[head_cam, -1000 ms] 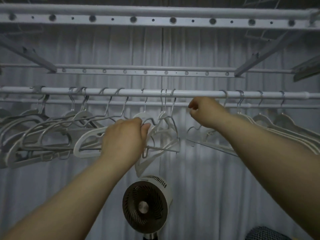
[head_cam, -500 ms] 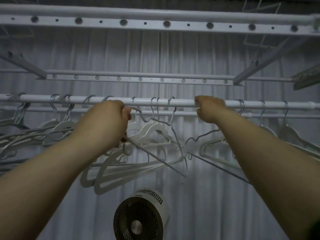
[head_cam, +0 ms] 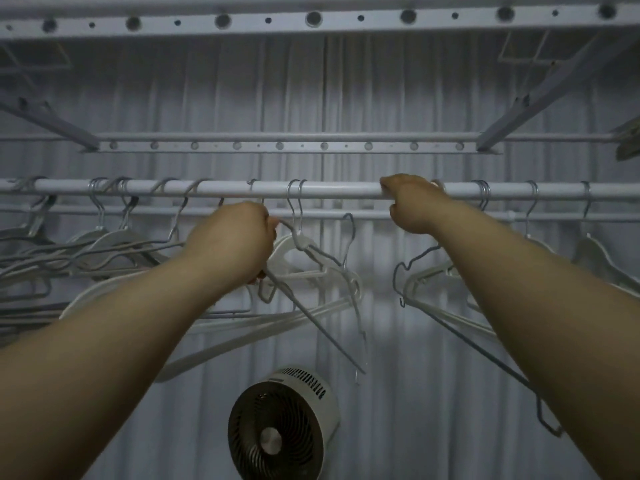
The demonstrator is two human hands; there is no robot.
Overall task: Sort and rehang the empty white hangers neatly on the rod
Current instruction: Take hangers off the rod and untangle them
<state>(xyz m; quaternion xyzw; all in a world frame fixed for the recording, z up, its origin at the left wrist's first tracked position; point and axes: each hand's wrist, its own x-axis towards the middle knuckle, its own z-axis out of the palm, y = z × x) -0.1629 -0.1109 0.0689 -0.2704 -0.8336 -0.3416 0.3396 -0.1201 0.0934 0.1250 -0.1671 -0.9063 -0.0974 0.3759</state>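
Left hand gripping wire hanger, right hand clasping rod, tangled hangers between, fan below

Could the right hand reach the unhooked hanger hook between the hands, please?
Probably yes: the hook hangs just left of the right hand with open space between, though that hand's grip is on the rod.

1. Two forearms are in view, both bare from the wrist to the picture's edge.
2. The left hand and right hand are bare as well, seen from the back, with rounded knuckles.
3. Dim light blurs finer detail such as the nails.
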